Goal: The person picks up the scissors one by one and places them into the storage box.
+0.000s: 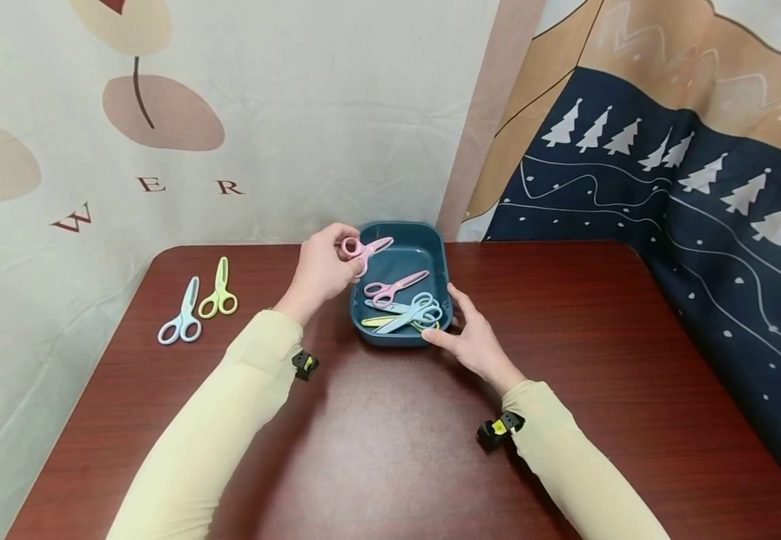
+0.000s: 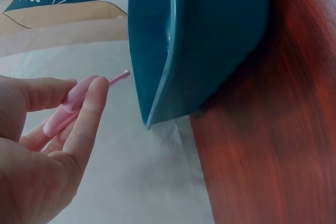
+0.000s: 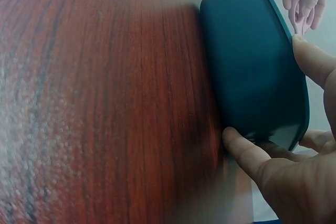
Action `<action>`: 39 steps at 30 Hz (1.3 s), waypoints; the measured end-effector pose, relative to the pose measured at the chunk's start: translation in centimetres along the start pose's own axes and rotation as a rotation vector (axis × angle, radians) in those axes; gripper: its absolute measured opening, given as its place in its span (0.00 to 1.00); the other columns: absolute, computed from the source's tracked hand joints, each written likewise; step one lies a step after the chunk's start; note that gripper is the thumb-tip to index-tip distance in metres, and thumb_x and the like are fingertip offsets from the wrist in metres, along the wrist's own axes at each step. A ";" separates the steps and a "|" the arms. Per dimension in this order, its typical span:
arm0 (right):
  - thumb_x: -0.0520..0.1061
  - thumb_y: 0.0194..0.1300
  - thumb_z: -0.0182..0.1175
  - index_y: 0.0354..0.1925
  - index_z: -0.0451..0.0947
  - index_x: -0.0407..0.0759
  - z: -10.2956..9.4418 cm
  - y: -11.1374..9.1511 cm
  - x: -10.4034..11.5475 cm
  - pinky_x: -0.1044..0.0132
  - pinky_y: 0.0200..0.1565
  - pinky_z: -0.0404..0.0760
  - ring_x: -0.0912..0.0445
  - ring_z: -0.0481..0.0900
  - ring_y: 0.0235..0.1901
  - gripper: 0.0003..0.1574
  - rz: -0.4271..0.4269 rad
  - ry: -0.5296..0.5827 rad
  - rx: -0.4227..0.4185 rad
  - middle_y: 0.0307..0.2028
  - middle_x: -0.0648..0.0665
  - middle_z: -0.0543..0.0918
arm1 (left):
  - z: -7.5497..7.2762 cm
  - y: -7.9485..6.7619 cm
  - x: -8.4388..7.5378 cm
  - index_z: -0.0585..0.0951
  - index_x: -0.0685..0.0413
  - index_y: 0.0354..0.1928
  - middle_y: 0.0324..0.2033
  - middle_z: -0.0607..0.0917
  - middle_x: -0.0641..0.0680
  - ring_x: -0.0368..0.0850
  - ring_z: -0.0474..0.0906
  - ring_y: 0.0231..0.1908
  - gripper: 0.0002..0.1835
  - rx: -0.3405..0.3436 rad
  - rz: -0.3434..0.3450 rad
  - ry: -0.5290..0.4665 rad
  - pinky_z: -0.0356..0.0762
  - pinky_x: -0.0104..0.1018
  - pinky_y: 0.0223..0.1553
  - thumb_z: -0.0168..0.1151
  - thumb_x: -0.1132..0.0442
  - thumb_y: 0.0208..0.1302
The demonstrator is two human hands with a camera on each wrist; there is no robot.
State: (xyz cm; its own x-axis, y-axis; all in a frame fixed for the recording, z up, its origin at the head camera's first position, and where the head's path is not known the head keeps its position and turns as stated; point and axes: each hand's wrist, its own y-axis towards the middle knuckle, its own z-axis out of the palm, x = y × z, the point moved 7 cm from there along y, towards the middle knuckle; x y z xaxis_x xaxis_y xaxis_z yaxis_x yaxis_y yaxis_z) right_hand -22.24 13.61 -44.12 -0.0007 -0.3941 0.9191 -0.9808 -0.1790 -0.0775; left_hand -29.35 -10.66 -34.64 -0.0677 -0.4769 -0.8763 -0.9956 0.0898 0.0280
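Pink scissors (image 1: 378, 245) are pinched by their handles between the thumb and fingers of my left hand (image 1: 320, 268), above the left rim of a dark teal plastic bin (image 1: 398, 340). The left wrist view shows these scissors (image 2: 79, 94) nearly edge-on, beside the bin wall (image 2: 220, 30). My right hand (image 1: 478, 345) holds the bin's near right corner, thumb on the near rim and fingers along the side. Inside the bin lie another pair of pink scissors (image 1: 400, 285), light blue scissors (image 1: 420, 309) and, partly hidden beneath, yellow-green scissors (image 1: 371, 322).
On the left of the dark red wooden table (image 1: 390, 450), light blue scissors (image 1: 184, 315) and yellow-green scissors (image 1: 221, 281) lie side by side, blades pointing away. A printed cloth (image 1: 336, 112) hangs directly behind the table's back edge.
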 end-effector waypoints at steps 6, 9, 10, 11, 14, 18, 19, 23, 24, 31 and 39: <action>0.42 0.64 0.73 0.82 0.48 0.46 0.0 0.1 0.1 0.46 0.66 0.74 0.40 0.74 0.67 0.60 -0.015 0.020 -0.005 0.75 0.37 0.66 | 0.5 0.4 -0.3 0.77 0.59 0.63 0.50 0.83 0.63 0.55 0.85 0.42 0.25 0.002 0.015 0.047 0.89 0.43 0.39 0.69 0.73 0.64; 0.42 0.64 0.73 0.82 0.48 0.45 0.0 0.2 0.1 0.45 0.67 0.74 0.40 0.75 0.67 0.60 -0.018 0.025 -0.007 0.75 0.37 0.66 | 0.8 0.5 -0.4 0.77 0.60 0.64 0.51 0.83 0.63 0.55 0.85 0.42 0.25 0.011 0.014 0.049 0.89 0.43 0.40 0.68 0.74 0.64; 0.42 0.64 0.73 0.82 0.48 0.46 0.0 0.2 0.1 0.45 0.67 0.74 0.40 0.75 0.67 0.60 -0.017 0.024 -0.007 0.75 0.37 0.66 | 0.9 0.5 -0.5 0.77 0.60 0.64 0.51 0.83 0.63 0.55 0.85 0.43 0.26 0.014 0.012 0.049 0.89 0.43 0.40 0.68 0.74 0.64; 0.42 0.64 0.73 0.82 0.48 0.46 0.0 0.1 0.1 0.45 0.67 0.74 0.40 0.74 0.67 0.60 -0.016 0.022 -0.006 0.75 0.37 0.66 | 1.0 0.6 -0.5 0.77 0.60 0.64 0.52 0.83 0.63 0.55 0.85 0.43 0.26 0.017 0.009 0.046 0.88 0.44 0.40 0.68 0.74 0.64; 0.42 0.65 0.73 0.82 0.48 0.46 0.1 0.1 0.1 0.45 0.67 0.74 0.40 0.75 0.67 0.60 -0.014 0.023 -0.003 0.75 0.37 0.66 | 1.2 0.6 -0.6 0.77 0.59 0.65 0.53 0.83 0.63 0.55 0.84 0.44 0.26 0.021 -0.001 0.059 0.88 0.45 0.42 0.69 0.73 0.65; 0.42 0.65 0.73 0.82 0.48 0.46 0.0 0.1 0.1 0.45 0.67 0.73 0.40 0.75 0.67 0.60 -0.014 0.018 -0.006 0.75 0.37 0.66 | 1.6 0.6 -0.7 0.77 0.58 0.65 0.54 0.82 0.62 0.56 0.84 0.46 0.26 0.021 -0.010 0.081 0.88 0.46 0.45 0.69 0.71 0.65; 0.43 0.65 0.73 0.82 0.48 0.46 0.0 0.1 0.1 0.45 0.67 0.74 0.40 0.75 0.67 0.60 -0.014 0.018 -0.007 0.75 0.37 0.66 | 1.7 0.7 -0.7 0.77 0.58 0.65 0.55 0.82 0.62 0.56 0.83 0.47 0.26 0.022 -0.013 0.088 0.87 0.47 0.46 0.69 0.71 0.65; 0.43 0.65 0.73 0.83 0.48 0.46 0.0 0.1 0.2 0.45 0.67 0.74 0.40 0.74 0.67 0.60 -0.013 0.013 -0.002 0.75 0.37 0.65 | 2.1 0.8 -0.6 0.77 0.58 0.64 0.55 0.82 0.62 0.56 0.82 0.49 0.25 0.029 -0.022 0.109 0.87 0.47 0.49 0.69 0.70 0.66; 0.43 0.65 0.73 0.83 0.48 0.45 0.0 0.1 0.2 0.45 0.67 0.74 0.39 0.74 0.68 0.60 -0.014 0.011 0.000 0.75 0.37 0.65 | 2.2 0.9 -0.5 0.77 0.58 0.64 0.55 0.82 0.63 0.56 0.82 0.48 0.25 0.033 -0.025 0.112 0.87 0.47 0.49 0.69 0.70 0.66; 0.45 0.66 0.72 0.83 0.48 0.46 -0.1 0.1 0.1 0.45 0.67 0.73 0.39 0.73 0.69 0.60 -0.011 0.003 0.000 0.76 0.37 0.64 | 3.1 1.2 -0.4 0.77 0.58 0.64 0.53 0.82 0.61 0.54 0.84 0.45 0.24 0.054 -0.044 0.133 0.87 0.46 0.47 0.68 0.69 0.67; 0.45 0.65 0.73 0.83 0.48 0.47 0.0 0.0 0.2 0.45 0.67 0.73 0.40 0.73 0.68 0.60 -0.001 0.008 0.000 0.75 0.37 0.65 | 4.1 1.8 -0.4 0.78 0.60 0.63 0.53 0.83 0.62 0.55 0.82 0.48 0.24 0.055 -0.044 0.174 0.86 0.46 0.49 0.69 0.68 0.66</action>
State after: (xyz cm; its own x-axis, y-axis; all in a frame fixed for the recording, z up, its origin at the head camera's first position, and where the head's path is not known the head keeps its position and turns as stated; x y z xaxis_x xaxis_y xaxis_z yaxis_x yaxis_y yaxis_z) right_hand -22.30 13.56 -43.95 -0.0017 -0.3870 0.9221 -0.9808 -0.1792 -0.0770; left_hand -30.82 -6.74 -36.25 -0.0395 -0.6252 -0.7794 -0.9930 0.1111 -0.0388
